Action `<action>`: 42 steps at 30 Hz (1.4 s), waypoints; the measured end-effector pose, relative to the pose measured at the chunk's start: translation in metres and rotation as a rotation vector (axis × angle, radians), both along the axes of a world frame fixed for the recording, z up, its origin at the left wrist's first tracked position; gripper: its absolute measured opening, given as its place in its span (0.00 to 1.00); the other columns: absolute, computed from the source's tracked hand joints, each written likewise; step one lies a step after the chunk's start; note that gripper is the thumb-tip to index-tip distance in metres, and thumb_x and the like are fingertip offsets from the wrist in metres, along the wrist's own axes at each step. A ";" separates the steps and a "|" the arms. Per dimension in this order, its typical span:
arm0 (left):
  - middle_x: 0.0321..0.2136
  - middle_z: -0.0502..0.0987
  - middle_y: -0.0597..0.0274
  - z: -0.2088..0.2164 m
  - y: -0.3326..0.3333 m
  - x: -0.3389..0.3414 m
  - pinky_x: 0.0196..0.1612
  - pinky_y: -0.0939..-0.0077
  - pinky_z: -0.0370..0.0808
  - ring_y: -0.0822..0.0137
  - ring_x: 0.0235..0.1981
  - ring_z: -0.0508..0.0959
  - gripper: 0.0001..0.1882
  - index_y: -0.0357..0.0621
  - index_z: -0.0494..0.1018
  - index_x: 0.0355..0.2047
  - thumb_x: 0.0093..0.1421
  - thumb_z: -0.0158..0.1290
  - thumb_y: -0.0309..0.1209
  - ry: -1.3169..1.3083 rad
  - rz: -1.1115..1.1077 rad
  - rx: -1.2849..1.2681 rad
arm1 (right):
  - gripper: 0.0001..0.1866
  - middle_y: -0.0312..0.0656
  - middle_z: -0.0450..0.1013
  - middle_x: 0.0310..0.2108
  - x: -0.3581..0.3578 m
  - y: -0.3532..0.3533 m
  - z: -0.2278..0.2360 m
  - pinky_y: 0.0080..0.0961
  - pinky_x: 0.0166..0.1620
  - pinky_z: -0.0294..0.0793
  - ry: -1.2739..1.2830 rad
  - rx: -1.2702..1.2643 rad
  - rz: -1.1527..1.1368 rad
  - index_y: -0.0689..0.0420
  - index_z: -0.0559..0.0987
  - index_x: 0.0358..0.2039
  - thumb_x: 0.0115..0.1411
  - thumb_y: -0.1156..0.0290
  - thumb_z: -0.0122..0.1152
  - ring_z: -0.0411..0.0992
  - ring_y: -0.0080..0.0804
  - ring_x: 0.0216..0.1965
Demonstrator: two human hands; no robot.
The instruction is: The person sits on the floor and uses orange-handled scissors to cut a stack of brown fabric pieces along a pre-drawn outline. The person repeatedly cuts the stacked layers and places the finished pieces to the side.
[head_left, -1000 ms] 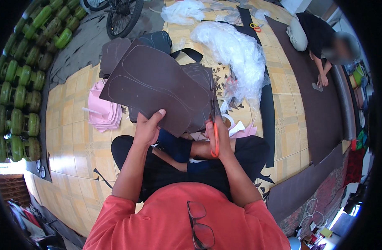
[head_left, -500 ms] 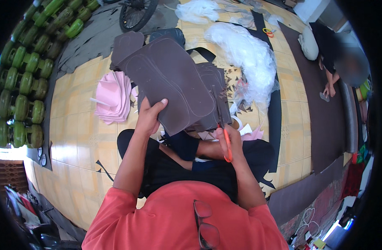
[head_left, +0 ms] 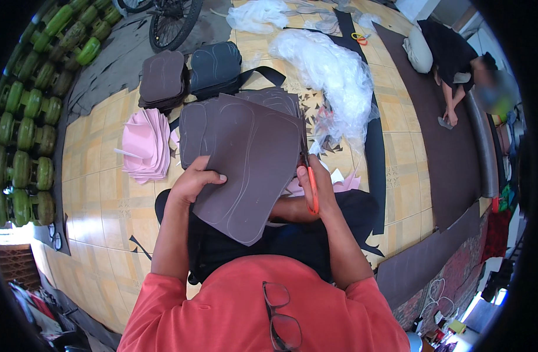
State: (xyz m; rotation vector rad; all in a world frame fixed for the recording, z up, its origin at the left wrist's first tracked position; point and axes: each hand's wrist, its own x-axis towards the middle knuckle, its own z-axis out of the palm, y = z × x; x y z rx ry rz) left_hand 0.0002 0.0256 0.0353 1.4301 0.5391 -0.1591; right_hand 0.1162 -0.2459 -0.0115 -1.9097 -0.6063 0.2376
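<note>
My left hand [head_left: 194, 180] grips a dark brown sheet [head_left: 251, 158] by its left edge, thumb on top. Curved pale outlines are drawn on that sheet. In my right hand [head_left: 316, 182] is a pair of scissors [head_left: 313, 190] with orange handles, its dark blades pointing away along the sheet's right edge. Whether the blades touch the sheet I cannot tell. Under and beyond the sheet lie more brown outlined pieces [head_left: 192, 126] in a pile. Pink cut pieces [head_left: 146, 144] are stacked to the left.
Stacks of brown pieces [head_left: 162, 76] and dark blue-grey pieces [head_left: 215, 66] stand farther off. Clear plastic wrap [head_left: 327, 76] and small scraps lie at right. A co-worker [head_left: 450, 64] bends over a long brown sheet [head_left: 433, 135]. Green gas cylinders [head_left: 25, 135] line the left side.
The brown sheet has been turned and drawn nearer my body, baring the stacks behind it. My left hand has come lower and left; the scissors stay by the sheet's right edge.
</note>
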 end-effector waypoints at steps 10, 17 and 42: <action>0.35 0.79 0.61 -0.001 0.023 -0.003 0.49 0.79 0.69 0.68 0.40 0.76 0.26 0.34 0.76 0.44 0.41 0.58 0.27 0.028 -0.089 -0.034 | 0.21 0.46 0.63 0.19 -0.001 -0.005 0.011 0.34 0.27 0.63 0.072 0.086 0.070 0.62 0.67 0.25 0.63 0.57 0.58 0.66 0.36 0.22; 0.47 0.76 0.57 0.011 0.053 -0.004 0.54 0.77 0.68 0.67 0.47 0.75 0.36 0.35 0.68 0.57 0.43 0.58 0.26 0.033 -0.165 -0.051 | 0.20 0.31 0.61 0.15 0.009 -0.025 0.007 0.20 0.26 0.62 0.279 -0.036 0.134 0.61 0.70 0.23 0.61 0.59 0.63 0.61 0.20 0.22; 0.51 0.70 0.55 -0.033 -0.071 0.018 0.54 0.59 0.75 0.58 0.53 0.73 0.22 0.40 0.62 0.57 0.63 0.50 0.21 -0.503 0.514 -0.510 | 0.24 0.45 0.70 0.26 -0.024 0.022 -0.029 0.30 0.32 0.71 0.239 0.198 -0.107 0.65 0.69 0.37 0.66 0.51 0.48 0.73 0.34 0.28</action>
